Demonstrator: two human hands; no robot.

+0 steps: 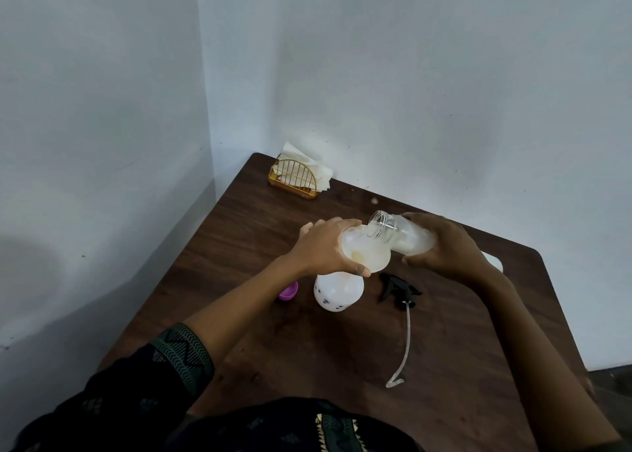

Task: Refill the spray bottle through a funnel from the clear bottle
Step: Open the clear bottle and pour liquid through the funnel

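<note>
Table (pixel 444 332), dark brown wood, carries a white translucent plastic spray bottle (pixel 337 292), upright near centre. Translucent white funnel (pixel 367 253) sits over its neck; left hand (pixel 325 246) curls round the funnel rim. Right hand (pixel 444 246) grips the clear plastic bottle (pixel 393 229), tipped, mouth over funnel. Black trigger sprayer with tube (pixel 398 289) lies just right of the bottle, a small purple cap (pixel 289 291) left.

Funnel (pixel 367 255) and left hand (pixel 323 246) hide the spray bottle (pixel 338 292) neck.
</note>
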